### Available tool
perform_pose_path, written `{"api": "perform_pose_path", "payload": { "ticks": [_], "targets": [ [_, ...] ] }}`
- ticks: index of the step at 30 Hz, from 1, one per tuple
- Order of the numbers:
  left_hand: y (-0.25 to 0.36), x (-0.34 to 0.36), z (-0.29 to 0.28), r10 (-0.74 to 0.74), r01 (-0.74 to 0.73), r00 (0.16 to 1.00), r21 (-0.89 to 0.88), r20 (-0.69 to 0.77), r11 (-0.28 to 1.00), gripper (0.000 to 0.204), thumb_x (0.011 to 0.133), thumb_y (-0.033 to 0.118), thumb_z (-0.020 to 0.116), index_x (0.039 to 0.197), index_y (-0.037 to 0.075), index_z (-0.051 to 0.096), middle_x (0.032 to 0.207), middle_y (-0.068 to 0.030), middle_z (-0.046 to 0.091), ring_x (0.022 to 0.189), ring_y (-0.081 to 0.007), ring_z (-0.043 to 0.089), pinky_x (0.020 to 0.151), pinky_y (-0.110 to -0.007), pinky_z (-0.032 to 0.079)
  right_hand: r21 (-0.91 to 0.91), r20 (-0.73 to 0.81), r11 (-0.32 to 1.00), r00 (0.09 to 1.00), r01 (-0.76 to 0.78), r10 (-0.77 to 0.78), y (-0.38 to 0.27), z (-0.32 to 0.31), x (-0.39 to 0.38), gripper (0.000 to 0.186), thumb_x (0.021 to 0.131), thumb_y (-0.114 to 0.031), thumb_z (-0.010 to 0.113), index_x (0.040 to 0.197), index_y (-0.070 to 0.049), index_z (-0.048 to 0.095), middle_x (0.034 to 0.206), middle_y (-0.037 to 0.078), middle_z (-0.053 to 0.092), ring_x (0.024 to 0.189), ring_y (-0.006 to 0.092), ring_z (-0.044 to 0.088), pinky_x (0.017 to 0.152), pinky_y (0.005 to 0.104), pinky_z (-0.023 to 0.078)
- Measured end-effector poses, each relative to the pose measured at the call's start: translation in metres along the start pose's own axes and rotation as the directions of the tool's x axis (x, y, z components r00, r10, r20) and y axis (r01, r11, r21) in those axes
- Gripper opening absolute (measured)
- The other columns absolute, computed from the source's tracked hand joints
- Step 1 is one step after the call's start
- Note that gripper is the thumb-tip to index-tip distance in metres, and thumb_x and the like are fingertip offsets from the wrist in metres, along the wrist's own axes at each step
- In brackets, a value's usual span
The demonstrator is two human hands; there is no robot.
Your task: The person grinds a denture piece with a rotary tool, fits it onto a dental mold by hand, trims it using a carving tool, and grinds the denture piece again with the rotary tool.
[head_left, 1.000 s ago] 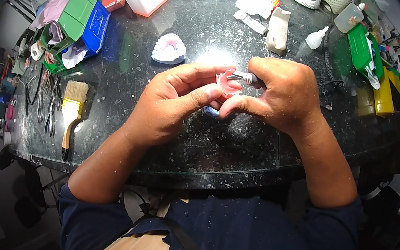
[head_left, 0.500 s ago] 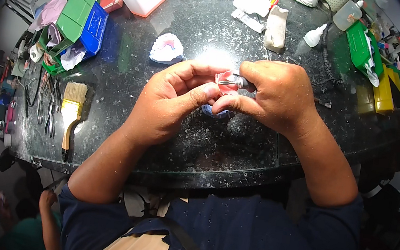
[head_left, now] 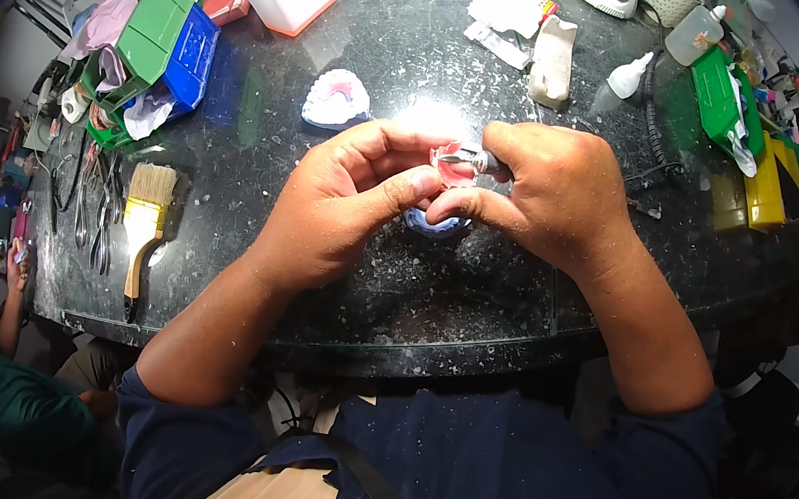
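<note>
Between thumb and fingers, my left hand (head_left: 354,173) grips a small pink denture base (head_left: 448,171) by its edge. My right hand (head_left: 554,189) is closed round a grey rotary handpiece (head_left: 485,163), whose metal bur reaches over the pink piece. The right thumb lies just under the denture base, close to the left thumb. Below the hands, partly covered, sits a blue-based dental cast (head_left: 435,224). Another cast (head_left: 336,98), white with a blue base and a pink patch, stands on the bench beyond my left hand.
A flat brush (head_left: 143,236) and several metal hand tools (head_left: 103,221) lie at the left, near green and blue bins (head_left: 149,40). White dust speckles the dark bench (head_left: 329,326). A coiled cord (head_left: 655,112) runs at the right. At lower left is another person (head_left: 40,409).
The handpiece tip has shifted slightly against the pink denture base; my hands otherwise hold their place. At lower left, the other person has moved, an arm now raised by the bench edge.
</note>
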State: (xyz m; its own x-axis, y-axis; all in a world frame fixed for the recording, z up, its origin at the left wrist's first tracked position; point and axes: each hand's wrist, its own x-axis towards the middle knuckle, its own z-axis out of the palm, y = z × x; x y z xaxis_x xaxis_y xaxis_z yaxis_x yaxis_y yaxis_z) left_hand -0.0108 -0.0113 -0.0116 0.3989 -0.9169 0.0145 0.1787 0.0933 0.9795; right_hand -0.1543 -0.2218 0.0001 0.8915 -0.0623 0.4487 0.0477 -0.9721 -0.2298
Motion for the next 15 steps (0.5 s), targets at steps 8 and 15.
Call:
{"api": "perform_pose_path", "payload": {
  "ticks": [8, 15],
  "targets": [
    [0.0005, 0.0003, 0.0004, 0.011, -0.011, 1.000, 0.012, -0.011, 1.000, 0.034, 0.113, 0.011, 0.070, 0.144, -0.004, 0.067, 0.137, -0.0197, 0.077, 0.130, -0.0253, 0.074, 0.116, -0.042, 0.055, 0.005, 0.005, 1.000, 1.000, -0.014, 0.014, -0.0037, -0.0017, 0.0012, 0.067, 0.087, -0.077, 0.079, 0.086, -0.010, 0.070, 0.078, 0.012, 0.074, 0.073, 0.0357, 0.077, 0.065, 0.0462, 0.060],
    [-0.0008, 0.0005, 0.0011, 0.029, -0.028, 0.999, 0.037, -0.029, 0.999, 0.032, 0.113, 0.010, 0.070, 0.142, -0.004, 0.067, 0.136, -0.0197, 0.078, 0.129, -0.0251, 0.074, 0.116, -0.041, 0.056, -0.011, 0.005, 1.000, 1.000, -0.019, 0.019, -0.0041, -0.0007, 0.0002, 0.063, 0.089, -0.073, 0.080, 0.089, -0.011, 0.070, 0.080, 0.012, 0.074, 0.074, 0.0355, 0.077, 0.065, 0.0467, 0.060]
  ]
}}
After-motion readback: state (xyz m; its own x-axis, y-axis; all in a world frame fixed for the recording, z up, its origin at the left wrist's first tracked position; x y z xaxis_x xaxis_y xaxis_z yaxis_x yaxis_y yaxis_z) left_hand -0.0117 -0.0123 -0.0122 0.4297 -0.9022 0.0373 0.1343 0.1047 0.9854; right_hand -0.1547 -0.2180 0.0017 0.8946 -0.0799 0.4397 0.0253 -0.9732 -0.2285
